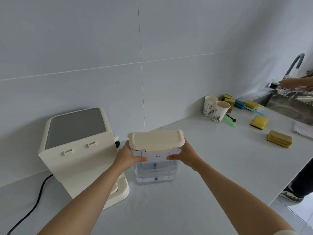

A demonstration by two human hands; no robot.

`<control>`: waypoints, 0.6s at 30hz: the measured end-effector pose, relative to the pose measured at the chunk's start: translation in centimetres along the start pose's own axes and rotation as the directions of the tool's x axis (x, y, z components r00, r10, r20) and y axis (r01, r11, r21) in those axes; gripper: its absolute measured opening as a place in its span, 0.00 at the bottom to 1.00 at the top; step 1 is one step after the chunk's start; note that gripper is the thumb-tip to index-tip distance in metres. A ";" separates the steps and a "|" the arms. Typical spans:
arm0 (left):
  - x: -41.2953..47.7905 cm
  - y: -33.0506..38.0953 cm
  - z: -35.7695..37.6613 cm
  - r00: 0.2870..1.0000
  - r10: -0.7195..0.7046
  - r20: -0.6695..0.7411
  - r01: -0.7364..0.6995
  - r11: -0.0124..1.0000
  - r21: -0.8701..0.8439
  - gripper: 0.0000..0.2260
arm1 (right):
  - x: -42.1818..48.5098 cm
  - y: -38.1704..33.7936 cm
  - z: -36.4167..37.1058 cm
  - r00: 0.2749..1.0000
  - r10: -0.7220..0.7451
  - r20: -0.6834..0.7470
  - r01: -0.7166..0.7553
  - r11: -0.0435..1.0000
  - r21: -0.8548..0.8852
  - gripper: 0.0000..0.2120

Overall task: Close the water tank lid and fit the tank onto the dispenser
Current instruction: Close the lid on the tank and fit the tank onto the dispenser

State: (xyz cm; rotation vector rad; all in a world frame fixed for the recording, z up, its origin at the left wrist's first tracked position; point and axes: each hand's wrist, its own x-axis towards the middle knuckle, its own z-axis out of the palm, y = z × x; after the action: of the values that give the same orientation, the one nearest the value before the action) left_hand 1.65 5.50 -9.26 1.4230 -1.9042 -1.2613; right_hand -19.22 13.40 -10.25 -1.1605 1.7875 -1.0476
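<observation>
On the counter [194, 192], just right of the dispenser [79, 150], stands the clear water tank [155, 168], its cream lid [155, 141] down. The left hand [128, 156] and right hand [183, 156] clasp its upper sides, thumbs on the near face. Rigid, smooth plastic, little water showing — probably light but slippery; hold it high, just under the lid.

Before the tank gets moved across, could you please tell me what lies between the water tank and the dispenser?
In the head view, only the left hand gripping the water tank fills the narrow gap to the dispenser.
</observation>
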 end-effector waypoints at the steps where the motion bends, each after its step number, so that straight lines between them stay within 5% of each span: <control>1: -0.4 0.2 0.0 1.000 0.004 -0.007 -0.004 1.000 0.004 0.36 | -0.2 0.0 -0.1 1.000 -0.012 0.007 0.012 1.000 -0.002 0.45; 18: -8.4 0.8 -4.5 0.975 -0.042 -0.218 0.023 0.995 -0.093 0.32 | -2.3 -6.3 1.1 0.959 -0.175 0.222 0.186 0.982 -0.031 0.40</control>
State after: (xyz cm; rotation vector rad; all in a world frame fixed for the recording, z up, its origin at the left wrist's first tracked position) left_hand 7.84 11.42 -5.01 1.4853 -1.6635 -1.1371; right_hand -15.50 13.71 -4.58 -1.4351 1.5670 -0.9403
